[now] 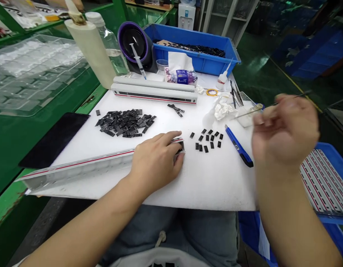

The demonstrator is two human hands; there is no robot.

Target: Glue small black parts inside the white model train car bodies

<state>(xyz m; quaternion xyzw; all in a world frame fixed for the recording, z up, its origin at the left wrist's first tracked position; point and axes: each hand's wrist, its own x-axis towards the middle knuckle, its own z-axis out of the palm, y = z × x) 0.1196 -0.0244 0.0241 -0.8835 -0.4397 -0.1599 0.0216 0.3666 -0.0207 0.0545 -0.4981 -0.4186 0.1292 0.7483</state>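
Note:
My left hand (157, 159) lies closed over the right end of a long white strip with a red line (85, 167), pressing it onto the white foam board (204, 181). My right hand (285, 129) hovers blurred above the board's right edge, fingers pinched on thin metal tweezers (260, 107) that point left. A small group of black chips (207, 141) lies just right of the strip's end. A larger heap of black chips (124, 122) sits farther left.
A blue utility knife (238, 146) lies beside the chips. Two more white strips (154, 92), a tissue pack (181, 76), glue bottle (221, 79), syringe (138, 59) and tall white tube (90, 48) stand behind. Blue bins sit at the back (193, 40) and right (329, 185).

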